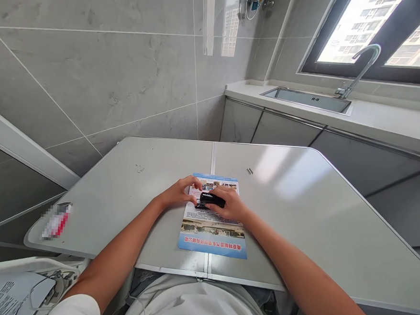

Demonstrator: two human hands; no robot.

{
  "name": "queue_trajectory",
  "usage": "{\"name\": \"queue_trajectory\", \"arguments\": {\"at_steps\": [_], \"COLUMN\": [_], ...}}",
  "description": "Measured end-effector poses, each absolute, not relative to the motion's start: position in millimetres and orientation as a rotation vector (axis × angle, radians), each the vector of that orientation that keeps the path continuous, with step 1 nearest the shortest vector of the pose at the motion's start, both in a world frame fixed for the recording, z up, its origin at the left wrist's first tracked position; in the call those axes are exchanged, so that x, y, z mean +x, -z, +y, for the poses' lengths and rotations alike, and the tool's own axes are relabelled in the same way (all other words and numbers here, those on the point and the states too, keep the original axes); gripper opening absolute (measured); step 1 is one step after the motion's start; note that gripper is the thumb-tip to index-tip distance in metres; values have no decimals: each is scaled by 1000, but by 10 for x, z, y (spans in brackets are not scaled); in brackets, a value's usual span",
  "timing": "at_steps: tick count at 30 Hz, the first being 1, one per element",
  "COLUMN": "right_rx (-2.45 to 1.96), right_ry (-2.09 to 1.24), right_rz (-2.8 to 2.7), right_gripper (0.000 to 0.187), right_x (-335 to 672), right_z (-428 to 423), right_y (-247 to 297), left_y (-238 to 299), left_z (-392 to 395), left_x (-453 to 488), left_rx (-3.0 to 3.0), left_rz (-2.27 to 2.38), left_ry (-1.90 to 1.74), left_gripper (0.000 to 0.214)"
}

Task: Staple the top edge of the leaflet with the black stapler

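My right hand (229, 203) is wrapped around a black stapler (211, 199), which lies over a printed leaflet (211, 244) on the table. Just left of the stapler, my left hand (183, 190) has its thumb and fingers apart in a curve. Its thumb tip comes close to the stapler's left end; whether they touch I cannot tell. The leaflet is blue and white with pictures and a band of red characters along its near edge. Both hands cover parts of it.
Small metal staple strips (250, 171) lie toward the table's far side, and tiny dark bits (139, 169) at the far left. A blurred-out item (56, 221) sits by the left edge. A seam splits the folding table (279, 239). Behind stands a counter with a sink (307, 99).
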State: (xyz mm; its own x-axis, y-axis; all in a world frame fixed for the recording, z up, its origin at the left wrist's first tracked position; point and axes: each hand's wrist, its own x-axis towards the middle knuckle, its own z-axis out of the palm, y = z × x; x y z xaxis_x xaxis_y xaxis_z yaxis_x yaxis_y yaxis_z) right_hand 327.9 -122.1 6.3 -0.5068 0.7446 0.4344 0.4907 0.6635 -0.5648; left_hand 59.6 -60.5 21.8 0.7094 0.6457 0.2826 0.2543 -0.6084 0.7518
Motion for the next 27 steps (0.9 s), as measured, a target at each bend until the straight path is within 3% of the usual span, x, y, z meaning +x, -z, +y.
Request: {"name": "queue_trajectory", "arguments": {"at_steps": [7,12,16,23,27], "right_rx": [-854,-953,-1183,-1804,-1836], "right_ry": [-544,-558,-497,-151,-312], "right_rz": [-2300,-2156,-1819,-1476,-1610], "right_gripper": [25,29,30,30,25], "right_x": [3204,3226,3443,4174,4392], "right_z": [-1335,-1284,-1088,-756,-710], "right_y": [-113,-140,-179,-84,-64], "left_y": [-248,-229,-87,74,12], "left_z": [-696,-634,-518,-447,-451], "left_x": [729,700,689,664,638], "left_rx": [2261,2229,2343,2539,2501], "left_rz": [519,673,919,1188,1179], "left_ry": [-630,-747,-833,-466,-584], "left_gripper": [33,48,39,54,55]}}
